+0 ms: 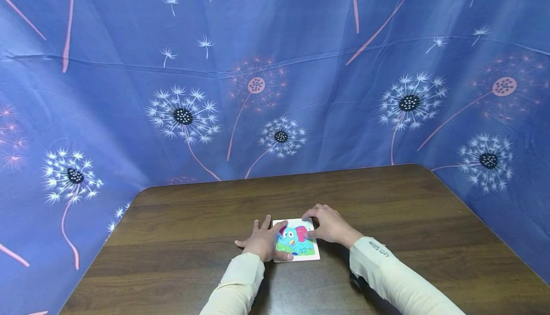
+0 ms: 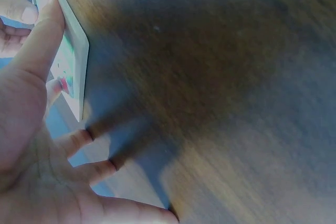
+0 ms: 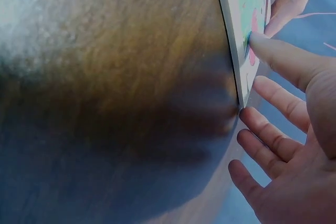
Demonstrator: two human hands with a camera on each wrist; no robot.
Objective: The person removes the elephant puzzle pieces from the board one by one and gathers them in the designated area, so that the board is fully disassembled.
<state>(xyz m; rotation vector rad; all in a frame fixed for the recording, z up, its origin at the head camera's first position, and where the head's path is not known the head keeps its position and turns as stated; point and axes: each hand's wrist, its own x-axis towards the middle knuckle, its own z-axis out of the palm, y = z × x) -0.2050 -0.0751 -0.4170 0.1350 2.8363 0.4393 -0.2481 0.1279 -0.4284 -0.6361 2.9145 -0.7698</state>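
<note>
A small square picture board [image 1: 296, 246] with a white border lies on the table, showing a blue elephant with pink ears on green. My left hand [image 1: 263, 242] spreads over its left side, thumb and forefinger touching the face while the other fingers stretch out on the wood. From the right, my right hand [image 1: 331, 224] rests its thumb on the picture, with the forefinger at the upper right corner. The board's thick pale edge [image 2: 80, 61] shows in the left wrist view. In the right wrist view, the right hand's [image 3: 310, 145] other fingers extend loosely beside the board [image 3: 233, 30].
The brown wooden table [image 1: 193, 224] has rounded far corners and extends around both arms. Behind it and along its sides hangs a blue cloth [image 1: 326, 100] printed with dandelions. Cream sleeves [image 1: 399, 277] cover both forearms.
</note>
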